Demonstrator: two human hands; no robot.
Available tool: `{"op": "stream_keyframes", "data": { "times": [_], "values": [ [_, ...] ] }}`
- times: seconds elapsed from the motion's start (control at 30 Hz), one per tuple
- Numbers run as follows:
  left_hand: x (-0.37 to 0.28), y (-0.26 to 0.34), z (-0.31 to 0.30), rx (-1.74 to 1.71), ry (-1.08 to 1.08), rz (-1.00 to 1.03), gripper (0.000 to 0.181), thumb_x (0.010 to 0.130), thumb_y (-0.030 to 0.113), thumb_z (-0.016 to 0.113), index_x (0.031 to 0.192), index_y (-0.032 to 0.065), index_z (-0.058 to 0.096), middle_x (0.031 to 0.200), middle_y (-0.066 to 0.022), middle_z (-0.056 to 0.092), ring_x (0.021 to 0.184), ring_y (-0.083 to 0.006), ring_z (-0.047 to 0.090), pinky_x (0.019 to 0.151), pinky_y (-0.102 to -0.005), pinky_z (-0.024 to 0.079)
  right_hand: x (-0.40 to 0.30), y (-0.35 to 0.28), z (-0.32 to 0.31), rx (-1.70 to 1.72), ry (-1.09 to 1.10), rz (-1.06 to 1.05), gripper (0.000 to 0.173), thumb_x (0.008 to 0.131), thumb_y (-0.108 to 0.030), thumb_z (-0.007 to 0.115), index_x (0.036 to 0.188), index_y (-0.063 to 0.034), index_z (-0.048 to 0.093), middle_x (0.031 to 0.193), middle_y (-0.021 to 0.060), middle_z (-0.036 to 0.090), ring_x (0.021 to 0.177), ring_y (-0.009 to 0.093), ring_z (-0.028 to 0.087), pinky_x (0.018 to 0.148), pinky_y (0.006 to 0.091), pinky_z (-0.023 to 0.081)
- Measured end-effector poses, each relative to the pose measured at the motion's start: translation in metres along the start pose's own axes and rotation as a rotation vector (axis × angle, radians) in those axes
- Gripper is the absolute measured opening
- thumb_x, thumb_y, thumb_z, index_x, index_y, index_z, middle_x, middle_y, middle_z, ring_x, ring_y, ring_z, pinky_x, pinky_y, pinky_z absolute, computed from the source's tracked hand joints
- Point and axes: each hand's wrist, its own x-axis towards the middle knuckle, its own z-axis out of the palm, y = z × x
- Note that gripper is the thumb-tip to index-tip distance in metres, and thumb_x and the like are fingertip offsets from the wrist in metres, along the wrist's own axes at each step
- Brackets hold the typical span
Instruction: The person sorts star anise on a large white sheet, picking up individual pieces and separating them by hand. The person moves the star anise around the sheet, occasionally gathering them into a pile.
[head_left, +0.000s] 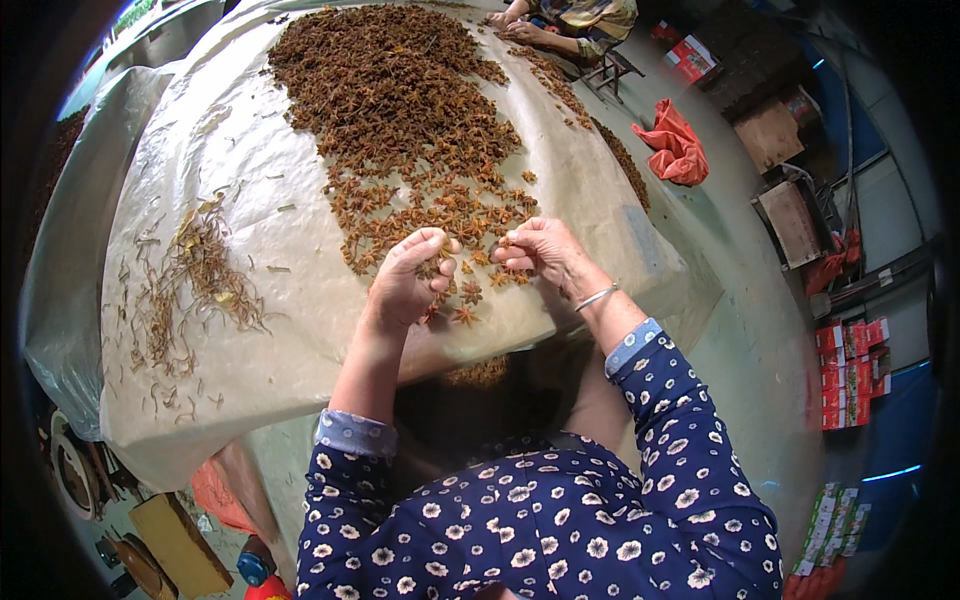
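A large heap of dried star anise (390, 82) covers the far middle of the plastic-covered table (300, 367), thinning to loose stars towards me. My left hand (411, 277) is curled above the near stars, with small brown and yellowish pieces in its fingers that look like star anise. To its right, my right hand (546, 253) pinches a small brown piece, apparently star anise, between thumb and fingers. Several loose stars (466, 315) lie on the sheet below and between my hands. The fingers partly hide what both hands hold.
Thin stems and yellowish scraps (202, 262) lie scattered at the left. Another person's hands (517, 28) work at the far right edge, beside a strip of star anise (551, 79). A red plastic bag (673, 144) and stacked red cartons (851, 373) stand right of the table.
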Motion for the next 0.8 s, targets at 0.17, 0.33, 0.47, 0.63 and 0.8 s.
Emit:
{"op": "stream_keyframes", "data": {
  "times": [0.17, 0.33, 0.47, 0.63, 0.8],
  "values": [
    [-0.003, -0.002, 0.007, 0.242, 0.007, 0.054, 0.011, 0.094, 0.012, 0.052, 0.100, 0.0041, 0.054, 0.084, -0.0046, 0.057, 0.063, -0.0068, 0.051, 0.047, -0.0172, 0.038, -0.008, -0.005, 0.013, -0.424, -0.058, -0.079, 0.009, 0.085, -0.004, 0.062, 0.081, -0.0034, 0.053, 0.067, 0.0074, 0.060, 0.049, 0.014, 0.058, 0.039, 0.0232, 0.044],
    [0.004, -0.007, 0.010, 0.559, 0.104, -0.008, 0.017, 0.095, 0.020, 0.055, 0.100, 0.0039, 0.055, 0.070, 0.0022, 0.054, 0.050, -0.0027, 0.044, 0.039, -0.0177, 0.033, -0.015, -0.010, 0.028, -0.327, -0.088, -0.091, 0.014, 0.084, -0.010, 0.066, 0.081, -0.0053, 0.054, 0.060, 0.0032, 0.057, 0.044, 0.009, 0.051, 0.036, 0.0215, 0.036],
    [0.004, -0.020, 0.014, 1.075, 0.080, 0.053, 0.027, 0.092, 0.029, 0.059, 0.094, 0.0024, 0.060, 0.067, 0.0002, 0.056, 0.055, -0.0063, 0.050, 0.048, -0.0206, 0.038, -0.031, -0.014, 0.046, -0.312, -0.155, -0.151, 0.013, 0.084, -0.011, 0.067, 0.081, -0.0051, 0.055, 0.060, 0.0026, 0.057, 0.043, 0.008, 0.050, 0.037, 0.0215, 0.037],
    [0.006, -0.021, 0.014, 1.249, 0.032, 0.197, 0.031, 0.094, 0.032, 0.053, 0.080, 0.0045, 0.059, 0.063, 0.0013, 0.053, 0.056, -0.0068, 0.048, 0.049, -0.0211, 0.037, -0.024, 0.007, 0.051, -0.538, -0.017, -0.461, 0.010, 0.081, -0.005, 0.064, 0.083, -0.0037, 0.054, 0.063, 0.0053, 0.059, 0.052, 0.014, 0.056, 0.044, 0.0281, 0.042],
    [-0.008, -0.010, 0.017, 0.483, -0.143, -0.077, 0.029, 0.095, 0.026, 0.050, 0.073, 0.0090, 0.050, 0.062, 0.0022, 0.049, 0.054, -0.0062, 0.045, 0.041, -0.0207, 0.032, -0.023, 0.006, 0.050, -1.113, 0.275, -1.115, 0.011, 0.075, -0.004, 0.064, 0.083, -0.0034, 0.056, 0.073, 0.0135, 0.062, 0.068, 0.027, 0.063, 0.060, 0.0357, 0.050]
  ]
}}
